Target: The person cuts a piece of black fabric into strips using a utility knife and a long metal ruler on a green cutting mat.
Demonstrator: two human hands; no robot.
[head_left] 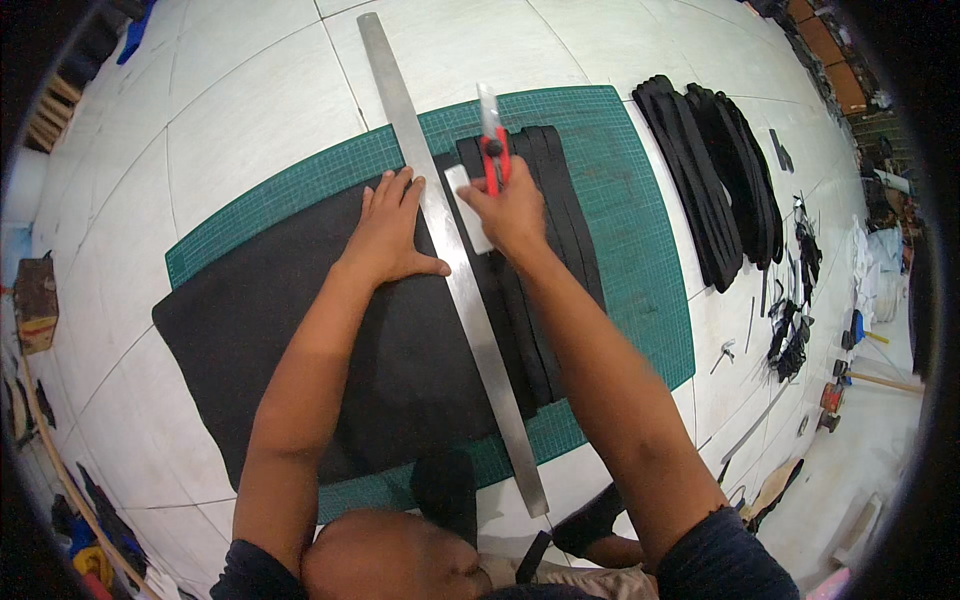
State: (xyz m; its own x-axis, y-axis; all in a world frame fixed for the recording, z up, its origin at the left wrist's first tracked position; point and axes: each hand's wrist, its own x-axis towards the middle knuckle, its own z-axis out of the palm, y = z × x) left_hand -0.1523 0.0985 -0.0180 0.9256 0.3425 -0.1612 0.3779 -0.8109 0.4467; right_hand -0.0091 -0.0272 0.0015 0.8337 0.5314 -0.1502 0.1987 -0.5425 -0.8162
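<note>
A long steel ruler (478,325) lies slantwise across a large black sheet (390,375), on a green gridded cutting mat (645,250). My left hand (388,235) is spread flat on the sheet, its thumb and fingertips at the ruler's left edge. Just right of the ruler, my right hand (515,212) is closed around a red utility knife (495,160). The knife's blade points away from me, blurred. By the right thumb is a white flat rectangular piece (470,222); whether it is held or lies there I cannot tell. Cut black strips (560,215) lie side by side under my right forearm.
Stacked bundles of black strips (700,180) lie on the white tiled floor right of the mat. Beyond them are dark scraps (790,345) and a small metal tool (723,355). A brown box (37,305) stands at the far left. My bare knee (385,555) is at the near edge.
</note>
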